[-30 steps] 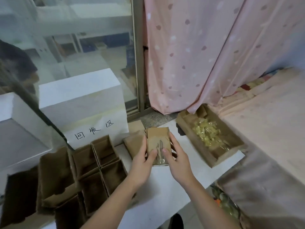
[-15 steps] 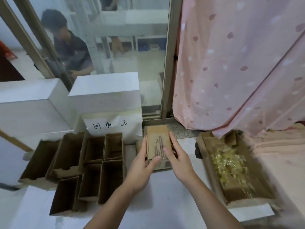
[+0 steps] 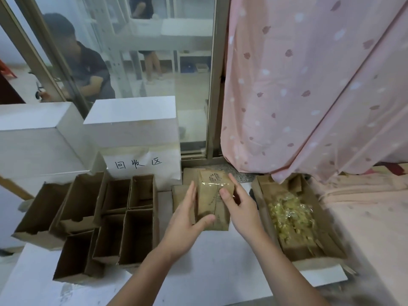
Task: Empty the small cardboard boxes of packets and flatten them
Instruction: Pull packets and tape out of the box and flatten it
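At the centre of the view, a small closed cardboard box [image 3: 213,202] with clear tape across its top stood on the white table [image 3: 212,261], resting partly on flat brown cardboard pieces [image 3: 180,195] that lay under and behind it. The left hand [image 3: 187,221] held the box from its 9 o'clock side, fingers stretched straight up along the left wall and the thumb [image 3: 204,219] bent across the near face. The right hand [image 3: 238,208] took it from the 3 o'clock side, fingers reaching along the right wall toward the far corner and the thumb [image 3: 224,193] pressed on the top by the tape, so both hands gripped the box between them. At 9 o'clock from the box sat a cluster of open, empty cardboard boxes [image 3: 123,217], packed touching one another. At 3 o'clock, well apart from the hands, lay a wide shallow cardboard tray [image 3: 331,252] holding a heap of yellowish clear packets [image 3: 289,215]. At 11 o'clock stood a white block [image 3: 132,124] with a handwritten paper label [image 3: 139,164] on its front. At 1 o'clock hung a pink dotted curtain [image 3: 309,85], its hem over the tray's far corner. Beyond the glass pane [image 3: 154,62] at 12 o'clock a person in a dark shirt [image 3: 86,69] sat.
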Tool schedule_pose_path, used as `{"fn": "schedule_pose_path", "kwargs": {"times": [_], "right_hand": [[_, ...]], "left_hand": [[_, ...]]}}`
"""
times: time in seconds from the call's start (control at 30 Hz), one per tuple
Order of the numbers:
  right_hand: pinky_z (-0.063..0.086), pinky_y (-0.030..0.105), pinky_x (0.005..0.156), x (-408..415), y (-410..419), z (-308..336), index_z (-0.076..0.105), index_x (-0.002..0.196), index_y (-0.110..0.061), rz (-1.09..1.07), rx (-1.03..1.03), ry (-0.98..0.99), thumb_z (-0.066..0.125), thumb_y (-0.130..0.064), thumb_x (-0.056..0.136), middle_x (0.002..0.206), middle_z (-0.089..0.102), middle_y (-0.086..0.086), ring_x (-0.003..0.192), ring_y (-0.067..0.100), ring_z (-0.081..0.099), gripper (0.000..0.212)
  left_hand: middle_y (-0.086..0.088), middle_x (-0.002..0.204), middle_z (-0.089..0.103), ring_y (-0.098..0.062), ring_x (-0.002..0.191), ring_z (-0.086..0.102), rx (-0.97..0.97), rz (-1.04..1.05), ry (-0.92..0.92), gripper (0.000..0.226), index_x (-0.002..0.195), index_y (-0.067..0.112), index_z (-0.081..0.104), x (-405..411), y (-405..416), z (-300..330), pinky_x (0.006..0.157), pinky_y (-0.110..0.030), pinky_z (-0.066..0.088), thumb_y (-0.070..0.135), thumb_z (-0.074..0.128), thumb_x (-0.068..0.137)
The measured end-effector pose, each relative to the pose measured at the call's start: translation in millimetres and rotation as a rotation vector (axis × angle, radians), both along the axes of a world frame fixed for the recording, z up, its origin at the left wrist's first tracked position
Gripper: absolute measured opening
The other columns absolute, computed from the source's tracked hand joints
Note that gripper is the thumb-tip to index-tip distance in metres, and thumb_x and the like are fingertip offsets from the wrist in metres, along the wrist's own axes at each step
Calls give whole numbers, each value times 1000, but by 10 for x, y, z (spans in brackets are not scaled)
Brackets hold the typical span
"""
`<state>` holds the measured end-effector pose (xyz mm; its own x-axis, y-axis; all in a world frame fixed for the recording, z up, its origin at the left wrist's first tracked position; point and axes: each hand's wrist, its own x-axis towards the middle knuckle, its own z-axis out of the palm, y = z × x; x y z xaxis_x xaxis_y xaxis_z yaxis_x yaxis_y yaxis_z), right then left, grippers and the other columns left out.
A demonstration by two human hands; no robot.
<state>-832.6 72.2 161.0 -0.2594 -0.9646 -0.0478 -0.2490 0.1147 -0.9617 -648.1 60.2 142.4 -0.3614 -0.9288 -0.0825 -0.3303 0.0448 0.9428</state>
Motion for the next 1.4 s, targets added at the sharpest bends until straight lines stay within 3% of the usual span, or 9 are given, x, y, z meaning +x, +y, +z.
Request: {"fn": "schedule_pose_path", "kwargs": {"times": [0.1, 0.27, 0.37, 0.47, 0.67, 0.77, 0.97, 1.13, 1.4], "right_hand": [[51, 25, 100, -51, 33, 4, 43, 148, -49, -25, 32, 58, 58, -52, 98, 121, 70, -15, 115, -4, 61, 53], [45, 8, 92, -85, 175, 80, 21, 155, -53, 177, -4, 6, 67, -36, 97, 128, 60, -34, 119, -17, 55, 76], [47, 18, 103, -140, 256, 86, 36, 152, -49, 359, 11, 133, 87, -25, 81, 146, 51, -28, 128, -7, 53, 91], [47, 19, 104, -135, 290, 107, 48, 147, -42, 369, -55, 224, 85, -17, 83, 154, 44, -19, 127, -10, 53, 79], [57, 35, 95, -226, 319, 117, 50, 143, -49, 205, -45, 153, 72, -34, 95, 120, 72, -17, 109, 1, 68, 56], [56, 38, 98, -243, 343, 78, 48, 141, -54, 195, -47, 152, 70, -45, 94, 122, 71, -14, 112, 3, 67, 53], [43, 8, 67, -241, 426, 121, 54, 140, -46, 189, -22, 185, 70, -35, 96, 76, 63, -19, 65, -7, 61, 48], [52, 24, 78, -255, 432, 0, 61, 132, -45, 162, 14, 212, 69, -49, 93, 89, 73, -10, 74, -2, 64, 40], [40, 11, 64, -218, 406, 108, 60, 138, -42, 96, -10, 288, 63, -48, 97, 65, 56, -12, 62, -3, 56, 41]], "left_hand": [[51, 137, 47, 13, 133, 49, -43, 18, -48, 92, 160, 58, 11, -45, 110, -35, 116, -34, 45, 35, 74, 97], [32, 135, 62, 4, 123, 62, -58, 116, 20, 80, 160, 59, 12, -95, 173, 6, 110, -35, 49, 32, 63, 104], [40, 119, 66, 9, 114, 64, -73, 233, 41, 69, 157, 56, 21, -101, 140, 94, 102, -20, 49, 30, 59, 106], [38, 121, 66, 13, 113, 63, -72, 222, 57, 58, 153, 54, 30, -93, 130, 165, 94, -9, 47, 34, 58, 106], [21, 133, 67, 4, 119, 65, -17, 35, 43, 73, 153, 46, 39, 23, 172, 209, 99, -24, 56, 23, 77, 95], [22, 130, 69, 10, 114, 65, -76, 42, -7, 66, 150, 51, 42, 38, 189, 250, 93, -13, 53, 27, 74, 98], [35, 126, 66, 9, 117, 63, -111, 78, -68, 53, 128, 84, 35, 3, 232, 255, 102, -30, 55, 47, 62, 101], [29, 132, 62, 8, 123, 58, -117, 121, -117, 45, 138, 69, 36, -33, 284, 219, 113, -38, 46, 50, 57, 103], [20, 142, 60, -11, 129, 60, -96, 113, -174, 81, 154, 69, 2, -103, 324, 251, 110, -46, 48, 60, 59, 98]]}}
